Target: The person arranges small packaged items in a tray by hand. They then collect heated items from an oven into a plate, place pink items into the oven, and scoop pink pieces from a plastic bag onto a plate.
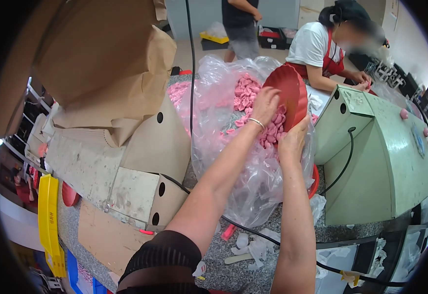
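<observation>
A red basket [299,98] with a ribbed rim is tilted on its side over a clear plastic bag [253,186]. My right hand [295,142] grips its lower edge. Inside its mouth, my left hand [265,105], with a bracelet at the wrist, has its fingers spread and partly blurred. Pink, shell-like pieces [246,93] fill the bag and lie below the basket's lower edge, close under my left hand. Whether my left fingers touch any piece is hard to make out.
Pale metal boxes stand left [140,196] and right [385,161]. Brown paper [111,93] covers the left one. A black cable [253,230] crosses the table. A co-worker in a red apron [329,59] works at the back right; another person [241,24] stands behind.
</observation>
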A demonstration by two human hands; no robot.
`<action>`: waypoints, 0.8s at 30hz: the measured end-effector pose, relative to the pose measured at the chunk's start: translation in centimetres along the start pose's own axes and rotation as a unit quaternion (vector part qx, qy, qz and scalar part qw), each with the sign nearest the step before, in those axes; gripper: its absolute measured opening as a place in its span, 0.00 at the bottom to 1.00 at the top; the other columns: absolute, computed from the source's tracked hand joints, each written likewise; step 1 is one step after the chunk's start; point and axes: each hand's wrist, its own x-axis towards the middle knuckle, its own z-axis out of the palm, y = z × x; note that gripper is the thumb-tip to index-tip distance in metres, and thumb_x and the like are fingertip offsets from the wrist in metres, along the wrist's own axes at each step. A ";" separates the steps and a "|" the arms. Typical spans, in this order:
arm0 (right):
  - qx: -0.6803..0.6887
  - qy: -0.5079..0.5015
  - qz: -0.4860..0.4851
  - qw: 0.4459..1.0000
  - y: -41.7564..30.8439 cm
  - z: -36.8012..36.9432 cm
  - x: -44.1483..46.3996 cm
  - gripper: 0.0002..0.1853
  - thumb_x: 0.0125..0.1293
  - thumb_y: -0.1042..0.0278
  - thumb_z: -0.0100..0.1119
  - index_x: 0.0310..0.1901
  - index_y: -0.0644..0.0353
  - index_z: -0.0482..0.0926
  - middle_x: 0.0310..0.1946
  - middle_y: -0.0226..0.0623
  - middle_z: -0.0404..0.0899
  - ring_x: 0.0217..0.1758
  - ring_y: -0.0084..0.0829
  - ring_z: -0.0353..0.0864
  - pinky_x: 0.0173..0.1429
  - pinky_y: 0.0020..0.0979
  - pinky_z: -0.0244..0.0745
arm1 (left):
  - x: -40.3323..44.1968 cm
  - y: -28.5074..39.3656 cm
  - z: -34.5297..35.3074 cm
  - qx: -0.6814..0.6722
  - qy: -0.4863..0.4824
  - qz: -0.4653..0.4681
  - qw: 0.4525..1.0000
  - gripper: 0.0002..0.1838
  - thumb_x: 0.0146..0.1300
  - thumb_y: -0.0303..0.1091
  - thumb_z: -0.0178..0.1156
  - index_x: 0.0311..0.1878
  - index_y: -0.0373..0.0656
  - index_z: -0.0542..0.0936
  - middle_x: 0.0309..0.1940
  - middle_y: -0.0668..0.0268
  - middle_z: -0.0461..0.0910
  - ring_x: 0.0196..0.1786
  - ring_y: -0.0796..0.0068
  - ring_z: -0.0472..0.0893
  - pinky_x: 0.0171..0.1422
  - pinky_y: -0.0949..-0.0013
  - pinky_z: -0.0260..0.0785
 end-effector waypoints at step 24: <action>-0.005 0.017 0.017 1.000 0.7 1.1 0.1 0.46 0.52 0.85 0.56 0.69 0.65 0.38 0.57 0.63 0.60 0.54 0.60 0.71 0.58 0.49 0.68 | -3.0 -3.8 -1.1 -0.002 -0.028 -0.287 0.957 0.32 0.52 0.60 0.62 0.47 0.39 0.80 0.44 0.51 0.79 0.48 0.61 0.79 0.54 0.63 0.70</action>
